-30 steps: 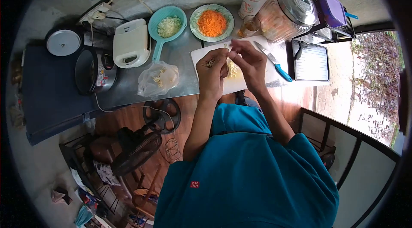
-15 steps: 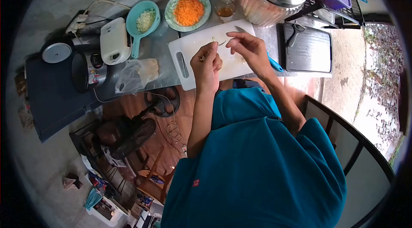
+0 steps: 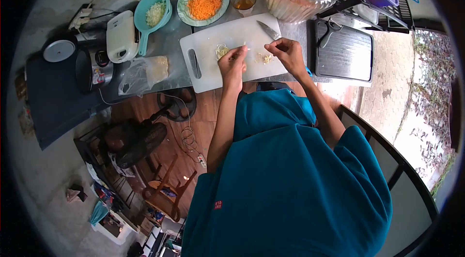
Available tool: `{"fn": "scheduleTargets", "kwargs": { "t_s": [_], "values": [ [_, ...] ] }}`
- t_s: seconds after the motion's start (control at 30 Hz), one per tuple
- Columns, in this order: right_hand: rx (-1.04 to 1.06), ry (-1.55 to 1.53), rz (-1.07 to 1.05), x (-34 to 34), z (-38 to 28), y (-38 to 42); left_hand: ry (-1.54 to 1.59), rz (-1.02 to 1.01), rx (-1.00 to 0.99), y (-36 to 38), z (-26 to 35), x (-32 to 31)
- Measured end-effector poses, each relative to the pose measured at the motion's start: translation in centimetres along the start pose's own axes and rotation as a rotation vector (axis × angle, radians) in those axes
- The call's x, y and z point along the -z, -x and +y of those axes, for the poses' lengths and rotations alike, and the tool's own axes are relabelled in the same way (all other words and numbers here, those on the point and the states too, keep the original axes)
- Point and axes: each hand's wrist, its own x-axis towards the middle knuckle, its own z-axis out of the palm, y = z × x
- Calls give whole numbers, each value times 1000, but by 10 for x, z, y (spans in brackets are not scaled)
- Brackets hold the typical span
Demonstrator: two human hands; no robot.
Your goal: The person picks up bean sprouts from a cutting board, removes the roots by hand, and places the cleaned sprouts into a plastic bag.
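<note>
My left hand (image 3: 233, 68) is closed over the white cutting board (image 3: 208, 46), with a thin pale bean sprout (image 3: 244, 45) sticking up from its fingertips. Beside it on the board lies a small heap of pale bean sprouts (image 3: 221, 50), partly behind the fingers. My right hand (image 3: 289, 56) hovers over the board's right side with thumb and forefinger pinched; what they hold, if anything, is too small to make out. Just below those fingertips sit small yellowish scraps (image 3: 267, 58). A knife (image 3: 268, 29) rests at the board's upper right, its handle mostly hidden by my right hand.
Behind the board stand a plate (image 3: 224, 11) of shredded carrot, a glass (image 3: 243, 1) of brown liquid and a large lidded jar (image 3: 295, 3). To the left are a turquoise strainer (image 3: 143, 41) with chopped pale bits and a plastic bag (image 3: 138, 75). A black tray (image 3: 344, 53) lies right.
My hands have moved apart, and the sprout heap and scraps now show on the board. My right hand has lowered, its fingers pinched. The whole view has shifted slightly.
</note>
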Motion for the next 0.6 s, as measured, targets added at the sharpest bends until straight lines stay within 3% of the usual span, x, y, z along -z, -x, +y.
{"fn": "scheduleTargets", "kwargs": {
  "t_s": [0.07, 0.13, 0.3, 0.4, 0.53, 0.6],
  "values": [
    [-11, 265, 24, 5, 9, 0, -309, -2, 58, -9, -25, 1],
    [-5, 330, 4, 11, 22, -2, -520, 6, -60, -21, -52, 7],
    [25, 510, -90, 7, 47, 0, -679, 215, -60, -30, -56, 29],
    [60, 664, -170, 4, 65, -2, -728, 242, -93, -38, -55, 43],
    [154, 625, -119, 3, 78, 1, -792, 320, -107, -46, -57, 57],
    [102, 674, -139, 3, 74, 2, -803, 327, -131, -48, -60, 63]
  ]
}}
